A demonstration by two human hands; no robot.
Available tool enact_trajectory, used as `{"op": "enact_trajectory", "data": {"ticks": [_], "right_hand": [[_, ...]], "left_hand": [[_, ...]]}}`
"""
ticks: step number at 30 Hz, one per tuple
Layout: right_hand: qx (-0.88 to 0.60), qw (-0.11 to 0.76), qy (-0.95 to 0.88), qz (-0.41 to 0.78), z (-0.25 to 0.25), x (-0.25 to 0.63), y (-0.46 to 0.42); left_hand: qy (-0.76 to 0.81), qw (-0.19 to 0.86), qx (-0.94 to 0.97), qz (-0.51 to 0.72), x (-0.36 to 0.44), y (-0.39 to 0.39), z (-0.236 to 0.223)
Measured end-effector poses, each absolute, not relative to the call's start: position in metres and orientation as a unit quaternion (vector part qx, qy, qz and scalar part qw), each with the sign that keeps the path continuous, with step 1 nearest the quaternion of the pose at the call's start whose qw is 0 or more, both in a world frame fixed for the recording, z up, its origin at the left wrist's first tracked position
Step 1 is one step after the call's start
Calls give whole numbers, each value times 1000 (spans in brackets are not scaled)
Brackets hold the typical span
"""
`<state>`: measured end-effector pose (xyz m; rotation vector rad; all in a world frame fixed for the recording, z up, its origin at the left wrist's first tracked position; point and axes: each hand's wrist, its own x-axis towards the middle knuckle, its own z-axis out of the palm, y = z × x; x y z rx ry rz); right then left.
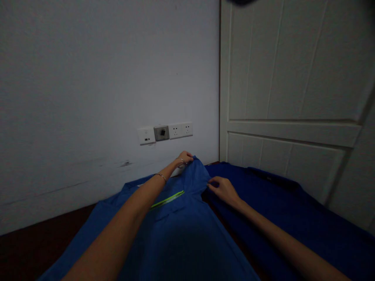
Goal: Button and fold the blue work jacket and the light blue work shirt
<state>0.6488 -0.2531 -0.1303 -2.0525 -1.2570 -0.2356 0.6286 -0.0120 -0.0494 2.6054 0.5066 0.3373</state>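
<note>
- Left hand (185,157) pinched the blue garment (187,218), fingertips closed.
- Right hand (223,190) pinched its edge, lower right.
- Dark-blue cloth (263,203) spread beneath the right grip.

dark brown surface (20,248) | blue shirt (193,210) | royal-blue cloth (287,208) alongside

dim, cool light | grainy | soft dark shadow (193,249) on blue shirt (191,210)
</note>
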Motion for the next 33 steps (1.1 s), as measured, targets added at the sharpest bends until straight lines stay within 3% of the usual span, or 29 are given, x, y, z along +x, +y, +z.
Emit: {"op": "enact_trajectory", "data": {"ticks": [4, 6, 13, 16, 22, 27, 33], "right_hand": [[-738, 419, -513, -129, -119, 633, -234], [-713, 411, -552, -134, -116, 618, -227], [-597, 146, -771, -166, -134, 558, -230], [-562, 90, -807, -160, -152, 545, -236], [-586, 126, -780, -183, -174, 548, -241], [-650, 97, -723, -213, -173, 560, -240], [-685, 5, -711, -159, -166, 575, -250]], "left_hand": [[208, 335, 904, 165, 570, 6, -32], [209, 376, 893, 134, 534, 13, -31], [253, 509, 820, -73, 410, 26, -71], [282, 526, 796, -100, 380, 19, -98], [389, 491, 779, 1, 372, -5, -135], [421, 445, 790, -10, 383, -15, -145], [412, 470, 780, -30, 387, -6, -139]]}}
